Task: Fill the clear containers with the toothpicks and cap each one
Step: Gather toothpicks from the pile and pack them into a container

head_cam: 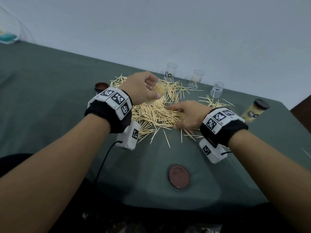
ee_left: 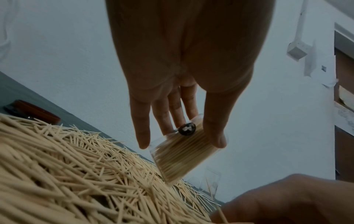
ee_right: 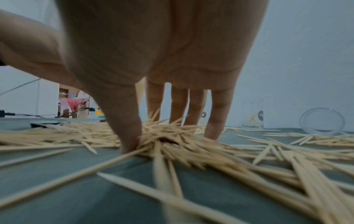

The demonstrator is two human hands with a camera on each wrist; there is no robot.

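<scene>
- Fingers (ee_left: pixel 142 136) and thumb of the left hand (head_cam: pixel 143 88) curl around a clear container (head_cam: pixel 157 92) packed with toothpicks, tilted, mouth up, its base just over the heap at frame centre.
- Right hand (head_cam: pixel 189 115) lies low on the toothpick pile (head_cam: pixel 156 113), fingers (ee_right: pixel 214 115) straight and spread, tips and thumb pressed into the sticks; nothing is gripped.
- Green surface (head_cam: pixel 50 91) meets the pale wall along an edge running from upper left to right of the head view; three open containers stand close to that edge.
- Leftmost open container (head_cam: pixel 170 72) looks empty, the middle one (head_cam: pixel 196 79) has a few sticks leaning inside, the right one (head_cam: pixel 217 89) has a stick or two by it.
- Capped container (head_cam: pixel 254 111), full of toothpicks, stands at far right, apart from the heap.
- One brown lid (head_cam: pixel 178 176) lies alone on the open stretch of cloth at lower centre; another lid (head_cam: pixel 101 86) sits at the heap's left margin.
- Bare cloth fills the left half of the frame.
</scene>
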